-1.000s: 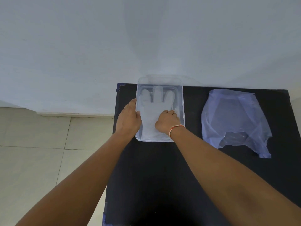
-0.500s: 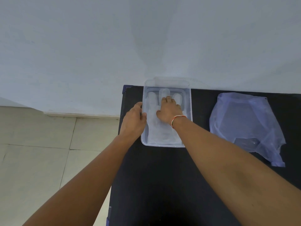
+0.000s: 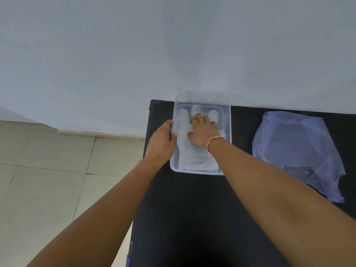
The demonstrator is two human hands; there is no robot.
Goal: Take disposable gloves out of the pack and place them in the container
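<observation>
A clear rectangular plastic container point(image 3: 227, 120) stands at the back left of the black table. Translucent disposable gloves point(image 3: 192, 157) lie flat inside it, fingers pointing towards the wall. My right hand point(image 3: 204, 132) lies palm down on the gloves, fingers stretched over the glove fingers. My left hand point(image 3: 163, 141) grips the container's left wall, thumb over the rim. The glove pack point(image 3: 296, 151), a crumpled bluish plastic bag, lies flat at the right of the table, apart from both hands.
The black table point(image 3: 192, 218) stands against a pale wall, with its left edge just beside the container. Beige floor tiles point(image 3: 48, 170) lie to the left, below the table edge.
My right hand has slid from the gloves' cuff end up onto their fingers, flattening out. My left hand has stayed on the container's left wall.
</observation>
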